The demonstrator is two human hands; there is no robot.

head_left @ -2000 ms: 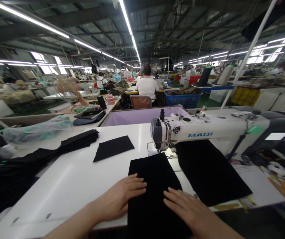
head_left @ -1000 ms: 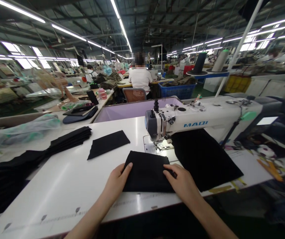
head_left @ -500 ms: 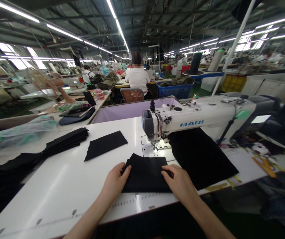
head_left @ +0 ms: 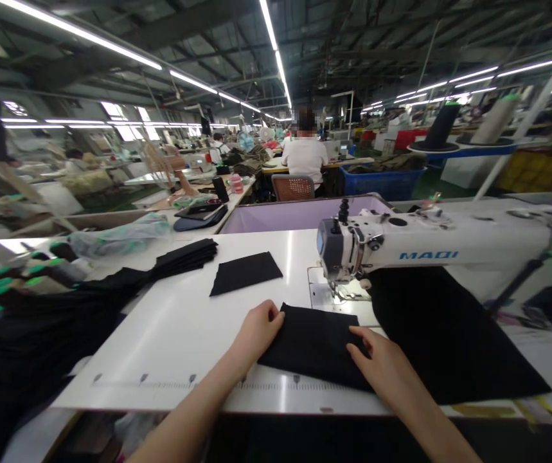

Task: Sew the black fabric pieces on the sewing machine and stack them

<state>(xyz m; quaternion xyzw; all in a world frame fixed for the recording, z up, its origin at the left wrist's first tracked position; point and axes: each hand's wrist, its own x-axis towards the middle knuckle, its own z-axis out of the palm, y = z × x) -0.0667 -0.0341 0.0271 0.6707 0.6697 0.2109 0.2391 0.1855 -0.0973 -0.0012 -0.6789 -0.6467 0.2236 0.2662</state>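
A dark rectangular fabric piece [head_left: 317, 341] lies on the white table in front of the sewing machine [head_left: 415, 241], its far edge just short of the needle area. My left hand [head_left: 260, 331] pinches its upper left corner between thumb and fingers. At the right edge, my right hand [head_left: 384, 360] grips the cloth, thumb and index finger on top and the other fingers partly hidden. A larger black cloth [head_left: 444, 334] is spread beside the right hand, under the machine arm. Farther left sits another small black piece [head_left: 247, 272].
A pile of folded black pieces [head_left: 186, 258] lies at the table's left edge, near a dark heap of cloth [head_left: 25, 347]. Behind the table stands a lilac-lined bin [head_left: 276, 217]. Thread cones [head_left: 442, 125] stand back right. A person in white [head_left: 304, 157] sits ahead.
The view has swung left, so everything sits farther right. The left hand has moved up to the fabric's far corner, and the piece now lies slightly turned, its right end nearer me.
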